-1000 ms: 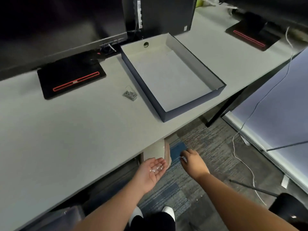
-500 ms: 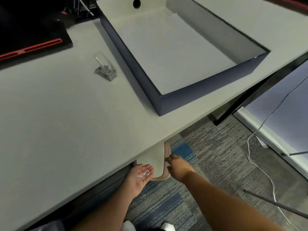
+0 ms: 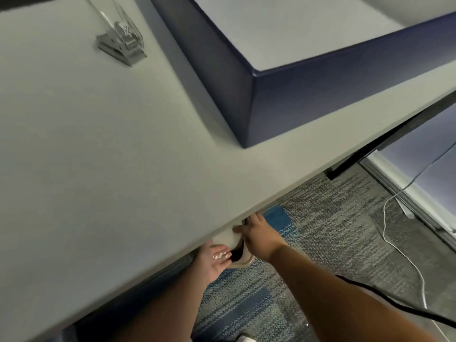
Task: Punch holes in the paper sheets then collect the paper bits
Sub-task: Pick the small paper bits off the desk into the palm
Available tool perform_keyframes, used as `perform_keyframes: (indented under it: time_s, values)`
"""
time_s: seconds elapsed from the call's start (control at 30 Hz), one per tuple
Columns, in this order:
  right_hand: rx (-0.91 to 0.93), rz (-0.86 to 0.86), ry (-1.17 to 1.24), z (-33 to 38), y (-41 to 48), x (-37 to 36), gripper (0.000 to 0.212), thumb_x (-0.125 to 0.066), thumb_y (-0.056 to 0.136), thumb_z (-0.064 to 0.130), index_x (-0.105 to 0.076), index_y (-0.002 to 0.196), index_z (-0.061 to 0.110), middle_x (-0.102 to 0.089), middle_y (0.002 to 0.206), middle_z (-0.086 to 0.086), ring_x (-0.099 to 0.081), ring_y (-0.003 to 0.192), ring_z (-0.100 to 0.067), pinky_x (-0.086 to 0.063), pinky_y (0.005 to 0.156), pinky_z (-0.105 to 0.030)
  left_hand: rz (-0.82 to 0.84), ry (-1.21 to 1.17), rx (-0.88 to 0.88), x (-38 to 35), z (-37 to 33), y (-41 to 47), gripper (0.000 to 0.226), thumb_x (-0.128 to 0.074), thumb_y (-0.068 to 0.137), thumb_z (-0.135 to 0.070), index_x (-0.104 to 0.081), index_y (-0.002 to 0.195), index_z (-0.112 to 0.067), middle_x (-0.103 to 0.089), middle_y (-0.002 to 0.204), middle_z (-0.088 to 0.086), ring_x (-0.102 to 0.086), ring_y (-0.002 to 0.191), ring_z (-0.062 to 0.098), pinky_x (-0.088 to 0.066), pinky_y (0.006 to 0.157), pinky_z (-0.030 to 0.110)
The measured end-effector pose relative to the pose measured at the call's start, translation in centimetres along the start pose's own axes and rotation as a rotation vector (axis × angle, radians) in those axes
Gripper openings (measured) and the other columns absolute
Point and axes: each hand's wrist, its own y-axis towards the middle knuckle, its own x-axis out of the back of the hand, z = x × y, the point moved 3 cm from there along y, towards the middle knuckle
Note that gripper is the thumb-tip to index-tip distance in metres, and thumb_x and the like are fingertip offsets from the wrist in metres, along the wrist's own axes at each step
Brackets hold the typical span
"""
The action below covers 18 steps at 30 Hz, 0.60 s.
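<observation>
**Inspector:** Head view. Count, please.

**Clerk:** Two hands. One clear-plastic and metal hole punch (image 3: 121, 43). One shallow navy-blue cardboard box (image 3: 320, 99) with a pale inside. One beige plastic container (image 3: 243, 260). Two floor cables, one thin white cable (image 3: 404, 255) and one thicker black cable (image 3: 394, 308).

**Inspector:** Locations?

**Clerk:** The punch and the box stand well apart on the grey tabletop (image 3: 98, 169). The container sits below the tabletop's front edge, over grey-and-blue patterned carpet (image 3: 333, 230), and shows a dark opening.

**Inspector:** The small white paper bits (image 3: 221, 255)?

**Clerk:** One tight cluster, too fine to count. It lies at the base of the left hand's fingers, just beside that opening.

**Inspector:** Hand poses?

**Clerk:** The left hand (image 3: 212, 264) is palm up and flat, with fingers extended toward the container. It carries the bits and grips nothing. The right hand (image 3: 257, 236) reaches in from the right with its thumb (image 3: 238, 228) laid on the container's pale top. The tabletop edge hides its fingers, so I cannot tell whether it grips.
</observation>
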Motion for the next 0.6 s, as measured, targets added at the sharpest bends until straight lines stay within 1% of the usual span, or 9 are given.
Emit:
perform_keyframes:
  time_s: [0.03, 0.1, 0.13, 0.23, 0.3, 0.37, 0.43, 0.53, 0.6]
  values:
    - [0.005, -0.013, -0.004, 0.1, -0.2, 0.0, 0.039, -0.054, 0.089, 0.018, -0.057, 0.127, 0.024, -0.020, 0.149, -0.003, -0.016, 0.138, -0.031, -0.038, 0.108, -0.045, -0.002, -0.031, 0.025, -0.1, 0.1, 0.3, 0.058, -0.024, 0.102, -0.034, -0.036, 0.137, 0.010, -0.032, 0.149, 0.025, -0.027, 0.140, 0.036, -0.018, 0.116, 0.049]
    - [0.020, -0.036, -0.001, 0.0, -0.6, -0.3, 0.038, -0.053, 0.089, 0.016, -0.058, 0.126, 0.023, -0.022, 0.147, -0.006, -0.019, 0.136, -0.032, -0.042, 0.105, -0.046, 0.012, -0.115, 0.059, -0.4, 0.2, 0.8, 0.063, -0.020, 0.100, -0.038, -0.021, 0.146, 0.006, -0.019, 0.155, 0.022, -0.015, 0.145, 0.034, -0.011, 0.117, 0.051]
    - [0.022, -0.045, 0.005, 0.0, -0.8, -0.4, 0.037, -0.053, 0.089, 0.017, -0.058, 0.125, 0.022, -0.022, 0.147, -0.006, -0.020, 0.136, -0.031, -0.043, 0.103, -0.045, 0.025, -0.140, 0.067, -0.5, 0.2, 0.9, 0.065, -0.020, 0.099, -0.040, -0.021, 0.146, 0.004, -0.020, 0.155, 0.022, -0.016, 0.144, 0.035, -0.012, 0.116, 0.054]
    - [0.020, -0.063, 0.004, -0.2, -1.3, -0.9, 0.033, -0.053, 0.091, 0.020, -0.059, 0.123, 0.023, -0.020, 0.147, -0.006, -0.021, 0.135, -0.030, -0.046, 0.101, -0.045, 0.082, -0.178, 0.048, -1.1, 0.3, 0.5, 0.063, -0.028, 0.096, -0.044, -0.038, 0.138, 0.001, -0.039, 0.143, 0.024, -0.033, 0.135, 0.042, -0.024, 0.108, 0.064]
    - [0.020, -0.063, 0.002, -0.2, -1.5, -1.1, 0.033, -0.052, 0.091, 0.020, -0.058, 0.124, 0.022, -0.019, 0.147, -0.007, -0.021, 0.136, -0.031, -0.046, 0.101, -0.045, 0.072, -0.170, 0.044, -1.2, 0.3, 0.2, 0.062, -0.028, 0.095, -0.044, -0.036, 0.140, -0.002, -0.038, 0.145, 0.020, -0.031, 0.137, 0.039, -0.022, 0.110, 0.061]
    - [0.022, -0.049, 0.003, -0.3, -1.5, -1.1, 0.035, -0.052, 0.091, 0.019, -0.057, 0.126, 0.023, -0.019, 0.149, -0.008, -0.019, 0.137, -0.031, -0.044, 0.103, -0.045, 0.043, -0.179, 0.046, -1.0, 0.2, 0.3, 0.064, -0.023, 0.096, -0.043, -0.024, 0.147, -0.004, -0.026, 0.154, 0.015, -0.020, 0.144, 0.031, -0.011, 0.116, 0.055]
    - [0.023, -0.044, 0.002, -0.4, -1.6, -1.0, 0.037, -0.052, 0.092, 0.018, -0.056, 0.128, 0.023, -0.017, 0.150, -0.008, -0.018, 0.138, -0.030, -0.043, 0.105, -0.044, 0.000, -0.194, 0.047, -0.6, 0.2, 0.4, 0.062, -0.019, 0.099, -0.038, -0.016, 0.149, -0.002, -0.016, 0.158, 0.014, -0.011, 0.147, 0.026, -0.005, 0.119, 0.048]
    - [0.017, -0.025, 0.012, -0.5, -1.5, -1.2, 0.039, -0.051, 0.091, 0.015, -0.055, 0.129, 0.022, -0.016, 0.151, -0.008, -0.017, 0.140, -0.030, -0.041, 0.106, -0.044, -0.058, -0.174, 0.029, 0.1, 0.3, 0.6, 0.055, -0.019, 0.102, -0.029, -0.016, 0.148, 0.002, -0.017, 0.157, 0.018, -0.014, 0.145, 0.032, -0.011, 0.119, 0.047]
    - [0.002, -0.004, 0.039, -0.5, -1.4, -1.3, 0.041, -0.050, 0.089, 0.014, -0.053, 0.129, 0.023, -0.017, 0.152, -0.008, -0.016, 0.141, -0.031, -0.040, 0.107, -0.045, -0.057, -0.128, 0.015, 0.7, 0.4, 0.7, 0.054, -0.021, 0.103, -0.028, -0.020, 0.146, 0.004, -0.021, 0.155, 0.022, -0.020, 0.143, 0.037, -0.017, 0.118, 0.047]
